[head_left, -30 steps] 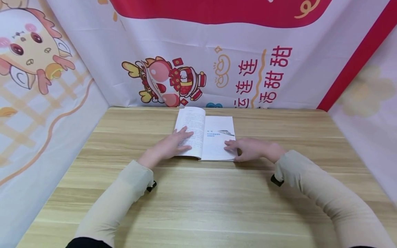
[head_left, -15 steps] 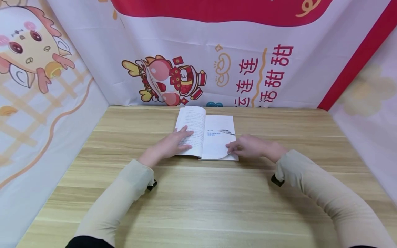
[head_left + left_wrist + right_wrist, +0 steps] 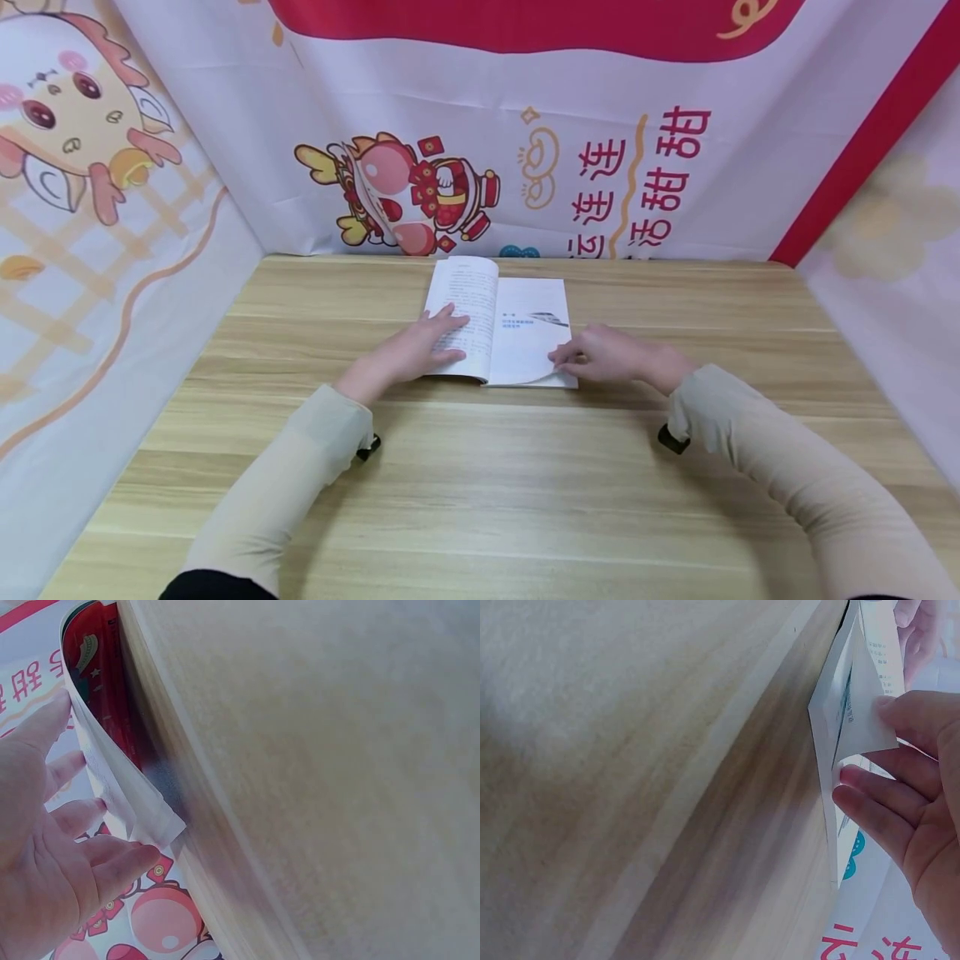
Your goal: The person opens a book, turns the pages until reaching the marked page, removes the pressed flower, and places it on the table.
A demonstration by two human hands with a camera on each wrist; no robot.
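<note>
White book (image 3: 517, 333) open on table (image 3: 480, 483); left hand (image 3: 408, 354) flat on page, right hand (image 3: 607, 357) fingers pinching lifted corner.

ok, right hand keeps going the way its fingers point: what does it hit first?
Likely the left hand. The right hand pinches the lifted page corner and points left across the open book, though relative height is unclear.

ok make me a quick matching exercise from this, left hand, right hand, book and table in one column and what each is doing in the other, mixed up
Things:
1. left hand
2. right hand
3. book
4. table

States:
A. lies open
B. lifts a page corner
C. bears the book
D. rests flat on the left page

Pairs: 1-D, 2-B, 3-A, 4-C
</note>
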